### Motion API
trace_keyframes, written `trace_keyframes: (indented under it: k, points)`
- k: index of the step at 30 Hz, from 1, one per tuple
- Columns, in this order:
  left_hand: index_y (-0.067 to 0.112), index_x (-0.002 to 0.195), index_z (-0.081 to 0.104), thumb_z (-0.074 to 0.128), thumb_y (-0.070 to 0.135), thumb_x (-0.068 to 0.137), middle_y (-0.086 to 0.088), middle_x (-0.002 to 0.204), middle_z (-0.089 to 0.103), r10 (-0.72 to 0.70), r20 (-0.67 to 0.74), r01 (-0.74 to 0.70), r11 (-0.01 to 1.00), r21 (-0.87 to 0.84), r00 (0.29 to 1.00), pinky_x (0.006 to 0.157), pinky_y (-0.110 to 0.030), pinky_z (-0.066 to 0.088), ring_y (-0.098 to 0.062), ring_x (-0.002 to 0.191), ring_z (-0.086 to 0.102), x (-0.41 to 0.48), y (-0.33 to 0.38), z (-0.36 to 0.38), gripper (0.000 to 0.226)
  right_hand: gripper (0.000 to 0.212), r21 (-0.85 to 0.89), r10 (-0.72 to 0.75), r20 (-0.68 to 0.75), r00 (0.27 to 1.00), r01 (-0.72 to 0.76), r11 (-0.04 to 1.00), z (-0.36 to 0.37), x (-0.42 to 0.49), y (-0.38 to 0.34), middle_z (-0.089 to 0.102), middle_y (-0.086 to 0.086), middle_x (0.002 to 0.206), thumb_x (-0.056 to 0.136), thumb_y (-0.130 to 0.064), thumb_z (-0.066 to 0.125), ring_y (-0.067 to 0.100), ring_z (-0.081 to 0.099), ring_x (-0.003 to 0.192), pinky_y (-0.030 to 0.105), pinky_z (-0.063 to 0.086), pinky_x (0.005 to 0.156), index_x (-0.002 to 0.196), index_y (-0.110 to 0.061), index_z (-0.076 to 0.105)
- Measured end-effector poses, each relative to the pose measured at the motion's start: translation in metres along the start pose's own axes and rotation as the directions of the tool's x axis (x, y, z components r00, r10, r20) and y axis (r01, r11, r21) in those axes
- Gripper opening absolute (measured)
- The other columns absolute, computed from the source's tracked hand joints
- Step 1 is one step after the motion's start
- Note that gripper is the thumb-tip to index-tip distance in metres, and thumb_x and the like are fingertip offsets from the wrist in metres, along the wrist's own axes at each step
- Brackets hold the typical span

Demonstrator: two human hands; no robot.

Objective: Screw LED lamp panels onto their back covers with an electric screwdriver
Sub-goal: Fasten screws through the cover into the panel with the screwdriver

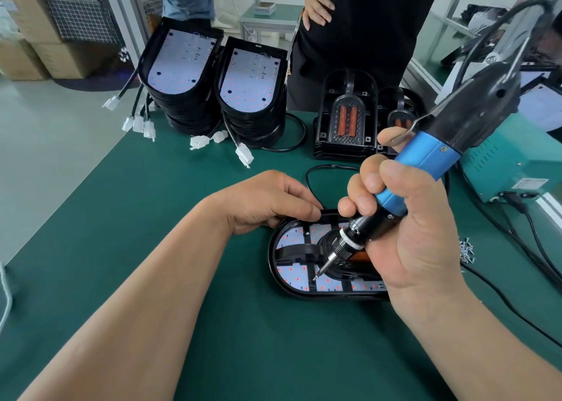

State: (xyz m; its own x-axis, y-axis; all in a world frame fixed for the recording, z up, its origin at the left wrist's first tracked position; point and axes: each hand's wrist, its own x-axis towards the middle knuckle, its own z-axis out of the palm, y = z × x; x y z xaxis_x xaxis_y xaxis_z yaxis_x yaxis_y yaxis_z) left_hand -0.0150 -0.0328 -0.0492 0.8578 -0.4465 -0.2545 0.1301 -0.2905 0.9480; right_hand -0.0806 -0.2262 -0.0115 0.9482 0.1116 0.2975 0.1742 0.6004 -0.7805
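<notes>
Right hand [404,242] grips screwdriver [425,163], bit on lamp [292,276]; left hand [267,200] clamps its rim. Mid-fastening, likely; stacks [182,66] status unclear.

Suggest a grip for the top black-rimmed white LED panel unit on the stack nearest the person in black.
Pinch the top black-rimmed white LED panel unit by its raised black rim, fingers on the two long straight sides, coming from above. The LED face sits recessed inside and faces up; the near end is rounded, likely a poorer hold.

Bare left hand [267,201], bare right hand [413,236], both forearms [137,309] bare
</notes>
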Motion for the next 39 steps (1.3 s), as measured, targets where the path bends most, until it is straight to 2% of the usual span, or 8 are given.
trace_keyframes:
  k: [5,10,16,18,21,32,36,39]
  points:
    - [0.014,0.093,0.082,0.082,0.022,0.081,0.003,0.071,0.069,0.0,-0.008,0.0,1.0,0.004,1.0,0.045,-0.016,0.029,-0.003,0.051,0.049,-0.001,0.001,0.001,0.014,0.027,0.004,0.007,0.042,0.999,-0.007,1.0,0.002,0.0,0.0,0.043,0.002,0.073,0.083,-0.008,0.062,0.017,0.043,0.054,0.033,0.05,0.06,0.108,-0.019,0.063]
    - [0.014,0.095,0.082,0.08,0.013,0.09,0.002,0.071,0.069,-0.009,-0.012,0.009,1.0,0.013,1.0,0.047,-0.018,0.029,-0.004,0.054,0.05,-0.003,0.003,0.002,0.005,0.028,-0.002,-0.004,0.113,0.994,0.004,1.0,0.001,-0.002,0.001,0.043,0.002,0.074,0.084,-0.013,0.061,0.017,0.044,0.055,0.033,0.05,0.062,0.111,-0.019,0.062]
    - [0.02,0.085,0.081,0.079,0.02,0.08,0.008,0.065,0.066,0.021,0.0,-0.021,1.0,0.021,1.0,0.045,-0.016,0.028,-0.002,0.051,0.045,-0.007,0.007,0.004,0.006,0.033,-0.015,-0.03,0.268,0.963,0.035,0.999,0.001,-0.003,0.0,0.047,0.002,0.069,0.084,-0.008,0.058,0.017,0.047,0.053,0.034,0.05,0.063,0.115,-0.019,0.062]
    - [0.022,0.08,0.081,0.078,0.017,0.084,0.01,0.064,0.065,0.035,0.012,-0.036,0.999,0.027,0.999,0.045,-0.015,0.028,-0.001,0.051,0.045,-0.007,0.008,0.004,0.007,0.032,-0.02,-0.031,0.318,0.948,0.039,0.999,0.002,-0.003,0.001,0.048,0.002,0.066,0.085,-0.006,0.058,0.017,0.049,0.052,0.035,0.05,0.063,0.113,-0.02,0.062]
    - [0.026,0.073,0.08,0.076,0.014,0.088,0.013,0.06,0.063,0.056,0.034,-0.057,0.997,0.046,0.998,0.045,-0.015,0.028,0.001,0.049,0.044,-0.008,0.009,0.004,0.019,0.03,-0.009,-0.019,0.36,0.933,0.024,1.0,0.002,-0.003,0.002,0.048,0.001,0.065,0.084,-0.005,0.057,0.016,0.048,0.051,0.033,0.049,0.061,0.11,-0.02,0.059]
    - [0.029,0.063,0.076,0.075,0.024,0.073,0.015,0.054,0.054,0.088,0.044,-0.092,0.993,0.076,0.995,0.045,-0.016,0.028,-0.001,0.049,0.039,-0.007,0.007,0.006,0.012,0.032,-0.003,0.026,0.478,0.878,-0.027,1.0,-0.001,-0.001,0.005,0.053,-0.003,0.07,0.083,0.0,0.056,0.016,0.047,0.051,0.034,0.048,0.061,0.108,-0.02,0.059]
    - [0.03,0.064,0.077,0.077,0.03,0.072,0.014,0.055,0.054,0.108,0.068,-0.113,0.99,0.083,0.992,0.045,-0.016,0.027,-0.002,0.051,0.037,-0.006,0.005,0.005,0.007,0.041,0.027,0.048,0.467,0.883,-0.068,0.997,-0.005,0.0,0.007,0.052,-0.001,0.071,0.083,-0.009,0.079,0.016,0.048,0.053,0.035,0.048,0.063,0.119,-0.018,0.061]
    - [0.027,0.074,0.081,0.078,0.038,0.068,0.012,0.058,0.06,0.098,0.086,-0.101,0.994,0.032,0.991,0.045,-0.016,0.026,-0.002,0.049,0.038,-0.006,0.004,0.005,0.012,0.049,0.098,0.038,0.431,0.901,-0.088,0.991,-0.007,0.002,0.008,0.053,0.001,0.073,0.086,-0.023,0.083,0.016,0.05,0.056,0.036,0.049,0.066,0.129,-0.014,0.062]
